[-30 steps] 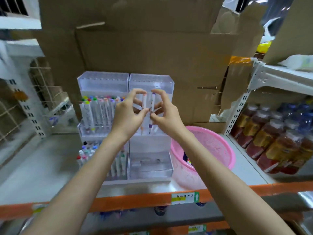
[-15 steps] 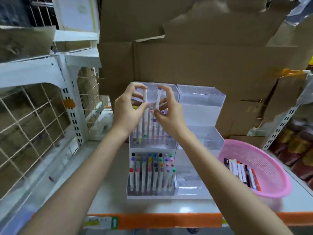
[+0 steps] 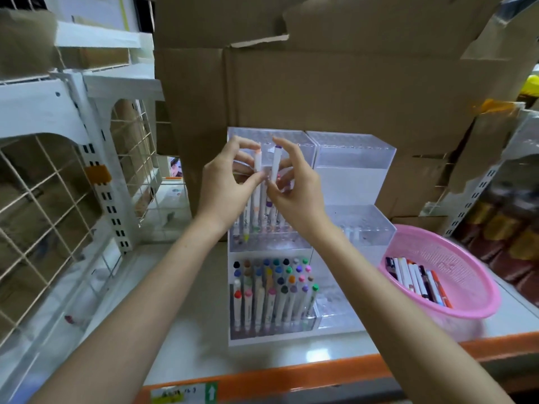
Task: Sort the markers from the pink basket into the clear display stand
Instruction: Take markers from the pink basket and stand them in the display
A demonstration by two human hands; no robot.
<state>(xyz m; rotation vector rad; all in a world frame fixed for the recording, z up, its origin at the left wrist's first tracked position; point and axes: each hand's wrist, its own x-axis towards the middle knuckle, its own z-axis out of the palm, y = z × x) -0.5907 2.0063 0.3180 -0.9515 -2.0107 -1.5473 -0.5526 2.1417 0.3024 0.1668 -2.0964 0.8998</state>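
Observation:
The clear display stand (image 3: 354, 158) rises in steps on the shelf; its lowest left tier holds several upright markers (image 3: 272, 290) with coloured caps. In front of the upper left tier, my left hand (image 3: 226, 189) pinches a white marker with an orange cap (image 3: 258, 161). Right beside it, my right hand (image 3: 296, 189) pinches a white marker with a purple cap (image 3: 276, 163). Both markers stand upright, almost touching. The pink basket (image 3: 455, 258) sits to the right with several markers (image 3: 418, 279) lying inside.
Brown cardboard boxes (image 3: 320, 83) close off the space behind the stand. A white wire-grid rack (image 3: 67, 185) stands at the left. Bottles (image 3: 513, 234) fill a shelf at the far right. The shelf's orange front edge (image 3: 291, 374) runs below my arms.
The view swung left then closer, so the stand and basket sit further right. Both hands stay together on the two markers, now held slightly higher against the upper left tier.

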